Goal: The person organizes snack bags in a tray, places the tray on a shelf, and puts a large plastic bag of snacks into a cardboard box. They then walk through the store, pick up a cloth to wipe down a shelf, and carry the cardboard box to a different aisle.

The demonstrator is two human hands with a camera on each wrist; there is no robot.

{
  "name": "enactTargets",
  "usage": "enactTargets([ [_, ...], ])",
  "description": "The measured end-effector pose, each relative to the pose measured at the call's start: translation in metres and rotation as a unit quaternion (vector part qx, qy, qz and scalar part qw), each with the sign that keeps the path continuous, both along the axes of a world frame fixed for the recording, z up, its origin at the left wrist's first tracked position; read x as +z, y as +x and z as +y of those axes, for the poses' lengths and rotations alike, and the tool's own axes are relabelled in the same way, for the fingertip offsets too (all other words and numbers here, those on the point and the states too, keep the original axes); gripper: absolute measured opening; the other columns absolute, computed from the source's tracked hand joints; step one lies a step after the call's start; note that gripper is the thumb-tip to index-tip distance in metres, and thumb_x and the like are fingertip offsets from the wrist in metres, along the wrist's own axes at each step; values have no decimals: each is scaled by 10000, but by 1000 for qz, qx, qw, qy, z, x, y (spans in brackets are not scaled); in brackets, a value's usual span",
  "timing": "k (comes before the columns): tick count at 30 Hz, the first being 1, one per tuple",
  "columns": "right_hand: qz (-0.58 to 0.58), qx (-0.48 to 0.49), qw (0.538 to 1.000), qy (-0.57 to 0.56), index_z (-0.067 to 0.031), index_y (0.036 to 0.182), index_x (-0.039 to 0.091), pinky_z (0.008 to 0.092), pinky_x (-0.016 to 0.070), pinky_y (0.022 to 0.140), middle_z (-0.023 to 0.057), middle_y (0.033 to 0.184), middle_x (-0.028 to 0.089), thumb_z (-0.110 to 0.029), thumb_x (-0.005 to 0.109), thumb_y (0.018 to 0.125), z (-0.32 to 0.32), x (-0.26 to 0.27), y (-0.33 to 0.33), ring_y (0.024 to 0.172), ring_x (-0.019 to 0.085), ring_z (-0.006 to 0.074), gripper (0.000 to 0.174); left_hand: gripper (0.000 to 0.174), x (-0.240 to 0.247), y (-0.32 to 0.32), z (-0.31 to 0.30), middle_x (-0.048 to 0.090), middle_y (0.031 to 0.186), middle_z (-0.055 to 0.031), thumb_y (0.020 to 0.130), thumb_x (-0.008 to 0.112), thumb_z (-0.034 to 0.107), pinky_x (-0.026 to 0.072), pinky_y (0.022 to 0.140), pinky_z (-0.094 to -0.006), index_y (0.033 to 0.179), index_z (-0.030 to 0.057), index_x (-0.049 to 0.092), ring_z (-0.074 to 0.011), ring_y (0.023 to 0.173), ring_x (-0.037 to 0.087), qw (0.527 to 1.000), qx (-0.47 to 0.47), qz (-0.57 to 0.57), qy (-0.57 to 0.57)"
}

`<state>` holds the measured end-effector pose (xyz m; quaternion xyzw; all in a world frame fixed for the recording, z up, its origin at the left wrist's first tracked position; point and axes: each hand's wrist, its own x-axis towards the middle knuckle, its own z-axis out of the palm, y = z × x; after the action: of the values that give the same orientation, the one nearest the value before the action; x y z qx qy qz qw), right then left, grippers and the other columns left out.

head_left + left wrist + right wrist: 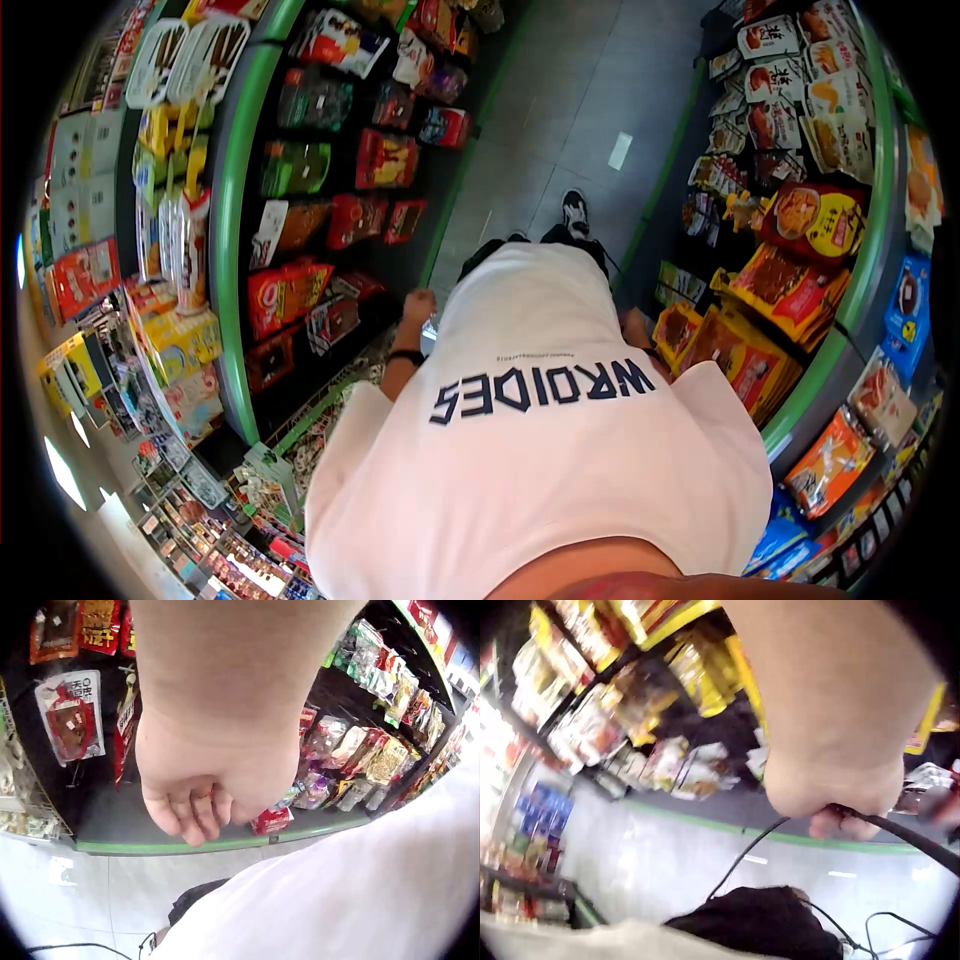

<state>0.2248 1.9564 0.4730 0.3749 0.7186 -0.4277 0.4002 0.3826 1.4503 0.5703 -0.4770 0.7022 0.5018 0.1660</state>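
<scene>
My left hand (418,306) hangs beside the body near the left shelf, with a dark band around the wrist. Its fingers are loosely curled with nothing between them, as the left wrist view shows of the same hand (191,799). On the other side, my right hand (634,326) is low beside the right shelf, partly hidden by the shirt. From the right wrist view, that hand (840,799) has its fingers curled round a thin black cable (911,834), which trails down on both sides. Snack packets (73,720) hang near the left hand.
Green-edged shelves (232,210) full of packaged snacks line both sides of a grey tiled aisle (560,100). Yellow and red packets (780,290) stick out close to the right hand. A black shoe (575,213) stands on the floor ahead. More cable (896,915) loops near the floor.
</scene>
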Motion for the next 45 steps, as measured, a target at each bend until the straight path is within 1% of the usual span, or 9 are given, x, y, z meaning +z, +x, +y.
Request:
enactTargets([
  [1,-61,-177,982,-1,-49,691,564,412,430,503,161,682,547,-287,511,857,-20,-9,-33,534,513,288,295,213,19,-16,22,593,643,-90,824,546,185,437,487,-304,846,-5,640,-165,534,556,997,47,-59,-7],
  [4,16,61,994,-90,-116,614,541,335,326,372,35,517,492,-289,503,881,-17,-144,-75,396,451,185,321,235,48,-38,55,605,662,-99,820,560,195,451,539,-321,890,-11,648,-189,584,584,996,-60,-40,-56],
  [5,-3,-80,988,-129,-122,646,509,299,320,425,12,527,435,-245,565,833,-51,0,-140,440,377,139,231,272,32,-32,55,615,681,-110,817,563,201,459,585,-326,954,-19,645,-206,633,596,995,-74,-35,-55],
  [11,5,-393,879,-270,-122,679,451,299,281,399,3,527,368,-261,513,906,-37,-11,-259,409,348,152,273,284,64,-54,82,630,753,-83,833,544,187,455,551,-298,1025,-12,610,-160,616,593,999,8,-41,-17],
  [18,-42,-41,996,-63,-15,670,538,344,381,417,104,575,499,-82,496,788,-19,-11,-253,501,504,204,142,248,83,-41,99,623,777,-71,885,528,214,455,525,-279,991,5,607,-133,607,582,998,27,-49,-34],
  [25,-160,292,942,33,52,829,621,361,518,496,170,727,619,-166,587,800,-25,-6,-209,601,615,265,223,208,44,-1,89,643,761,-101,819,524,126,483,645,-303,892,-25,645,-177,686,599,993,-42,25,-111],
  [38,137,278,949,-61,-3,916,616,357,489,529,128,787,629,-115,506,811,-97,76,-238,653,620,222,188,262,-17,17,48,644,793,-225,843,561,225,489,649,-420,900,-17,647,-362,745,633,980,-111,95,-137],
  [40,146,265,952,-46,-3,899,622,354,487,526,125,759,625,-117,502,810,-100,88,-236,640,616,222,187,279,-139,70,27,654,820,-217,824,580,242,488,657,-426,933,-6,649,-376,755,634,986,-88,87,-111],
  [45,110,284,952,-6,-18,751,634,346,469,476,115,643,607,-183,520,802,-95,73,-217,556,592,219,206,283,-78,38,52,651,801,-217,806,582,260,489,673,-429,884,-1,656,-373,755,636,987,-86,80,-113],
])
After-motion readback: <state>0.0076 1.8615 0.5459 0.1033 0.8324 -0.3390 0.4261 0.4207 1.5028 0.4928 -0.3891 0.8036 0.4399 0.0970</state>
